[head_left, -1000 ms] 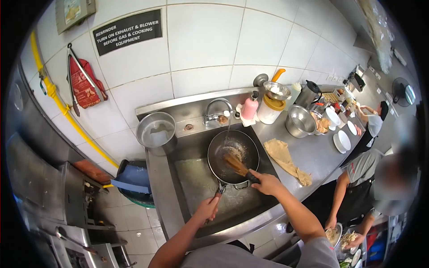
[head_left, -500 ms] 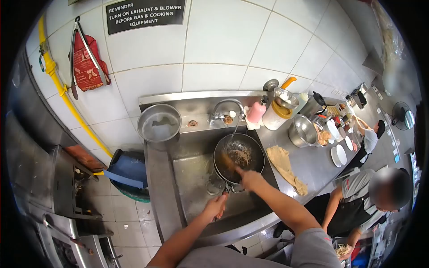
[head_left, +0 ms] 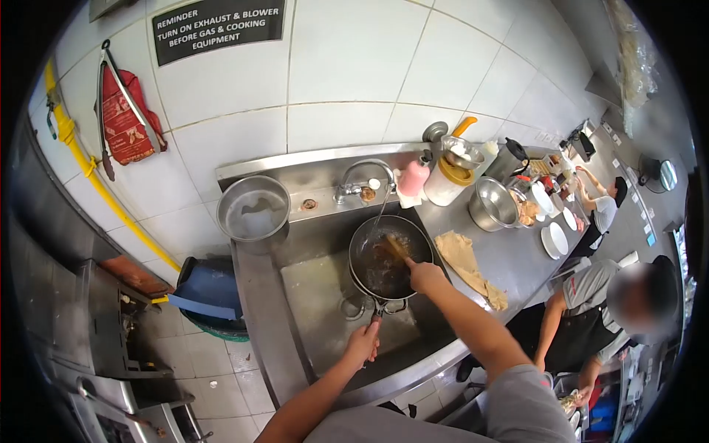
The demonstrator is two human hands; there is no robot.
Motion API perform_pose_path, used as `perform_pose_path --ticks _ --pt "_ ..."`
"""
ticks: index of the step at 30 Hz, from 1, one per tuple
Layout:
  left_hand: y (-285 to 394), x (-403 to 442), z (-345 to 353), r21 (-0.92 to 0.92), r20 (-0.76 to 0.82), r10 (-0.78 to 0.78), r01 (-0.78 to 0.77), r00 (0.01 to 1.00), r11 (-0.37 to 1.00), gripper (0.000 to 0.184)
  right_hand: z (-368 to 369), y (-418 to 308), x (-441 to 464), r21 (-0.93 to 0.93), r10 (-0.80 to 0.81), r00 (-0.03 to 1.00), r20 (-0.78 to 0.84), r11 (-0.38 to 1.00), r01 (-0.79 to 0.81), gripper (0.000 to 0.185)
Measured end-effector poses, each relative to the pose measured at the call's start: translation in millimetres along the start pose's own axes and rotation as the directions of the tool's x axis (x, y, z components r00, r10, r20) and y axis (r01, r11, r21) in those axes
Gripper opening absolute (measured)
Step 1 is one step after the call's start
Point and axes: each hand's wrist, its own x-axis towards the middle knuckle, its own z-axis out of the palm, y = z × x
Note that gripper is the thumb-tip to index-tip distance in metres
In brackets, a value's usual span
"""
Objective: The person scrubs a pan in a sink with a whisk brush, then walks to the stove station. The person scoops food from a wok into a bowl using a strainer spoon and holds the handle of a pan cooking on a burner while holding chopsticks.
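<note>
In the sink (head_left: 317, 295), a dark frying pan (head_left: 362, 255) sits under the thin stream from the faucet (head_left: 367, 171), with brownish water inside. My left hand (head_left: 362, 345) is closed round the pan's handle (head_left: 379, 308), below the pan. Over the pan's right side, my right hand (head_left: 428, 277) grips a brown wooden-looking utensil (head_left: 397, 248). Its far end is down in the water, so I cannot tell its exact kind. Beneath the pan, metal rings of another vessel (head_left: 353, 308) show partly.
A metal pot (head_left: 254, 210) of cloudy water stands at the sink's left corner. To the right are a brown cloth (head_left: 467, 266), pink soap bottle (head_left: 413, 179), lidded tub (head_left: 447, 184) and steel bowl (head_left: 493, 204). A co-worker (head_left: 583, 317) stands at right; another person (head_left: 604, 210) is farther back.
My right hand has swept the wooden utensil from the pan's left side towards its upper middle. The food bits seen before now show as brownish water. My left hand stays on the handle.
</note>
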Motion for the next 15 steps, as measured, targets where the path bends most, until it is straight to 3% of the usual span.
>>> perform_pose_path --ticks 2,4,6,7,8,10,11,14,15 --pt "9 -4 6 0.006 -0.008 0.000 0.000 1.000 1.000 0.039 3 -10 6 -0.034 0.100 0.987 -0.122 0.994 -0.105 0.070" --pt "10 -12 6 0.019 -0.016 -0.017 0.018 1.000 1.000 0.038 -4 -19 -23 -0.065 0.045 0.997 -0.062 0.997 -0.049 0.072" --pt "12 -15 1 0.017 -0.027 -0.010 0.010 1.000 1.000 0.037 -31 -28 -74 0.002 -0.112 0.943 0.314 0.993 0.118 0.068" --pt "14 -12 -1 0.024 -0.016 -0.011 0.011 1.000 1.000 0.037 -11 -15 -70 -0.115 -0.164 0.961 0.222 0.974 0.193 0.071" --pt "11 -12 -2 0.011 -0.007 -0.023 0.023 1.000 1.000 0.037 -1 3 -61 -0.108 -0.155 0.961 0.228 0.977 0.183 0.071" --pt "12 -12 1 -0.002 0.005 -0.031 0.031 1.000 1.000 0.036 -28 16 -64 -0.117 0.059 0.967 0.248 0.993 -0.031 0.071" --pt "15 -11 5 -0.015 0.007 -0.026 0.026 1.000 1.000 0.036 3 40 -33 -0.105 0.064 0.997 0.030 0.993 -0.061 0.068" --pt "21 -12 8 -0.006 0.003 -0.020 0.020 1.000 1.000 0.035 15 18 -14 -0.087 0.129 0.990 -0.063 0.987 -0.134 0.061" --pt "21 -14 7 0.014 -0.006 -0.024 0.024 1.000 1.000 0.035 20 6 -18 -0.093 0.097 0.995 -0.026 0.991 -0.099 0.058"
